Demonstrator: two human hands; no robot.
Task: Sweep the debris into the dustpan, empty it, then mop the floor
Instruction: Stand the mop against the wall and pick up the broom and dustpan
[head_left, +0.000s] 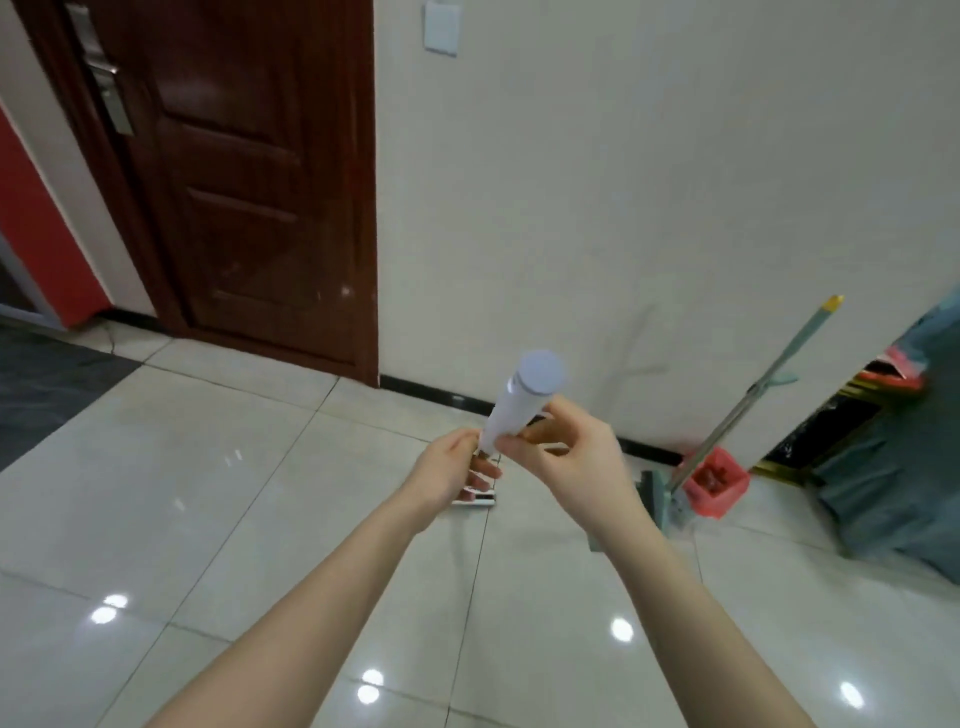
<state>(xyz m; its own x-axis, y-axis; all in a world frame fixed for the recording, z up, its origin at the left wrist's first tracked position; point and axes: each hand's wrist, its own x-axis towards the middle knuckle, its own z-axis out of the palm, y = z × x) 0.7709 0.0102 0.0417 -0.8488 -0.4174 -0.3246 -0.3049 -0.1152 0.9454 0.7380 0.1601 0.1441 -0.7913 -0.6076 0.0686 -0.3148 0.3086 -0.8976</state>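
Note:
A white mop handle (519, 400) rises toward me at the middle of the head view, its round end cap nearest the camera. My right hand (566, 457) grips the handle just below the cap, fingers curled round it. My left hand (449, 473) holds the shaft a little lower, fingers wrapped on it. The mop's flat head (475, 499) shows as a thin pale strip on the tiled floor (260, 493) below my left hand, mostly hidden. A broom with a green and metal handle (769, 384) leans on the wall at the right, beside a red dustpan (717, 480).
A dark wooden door (249, 171) stands shut at the left. A black trash bin with a bag (831, 431) sits at the right wall, and a grey-green cloth mass (904, 478) fills the right edge. Glossy tiles stretch toward me.

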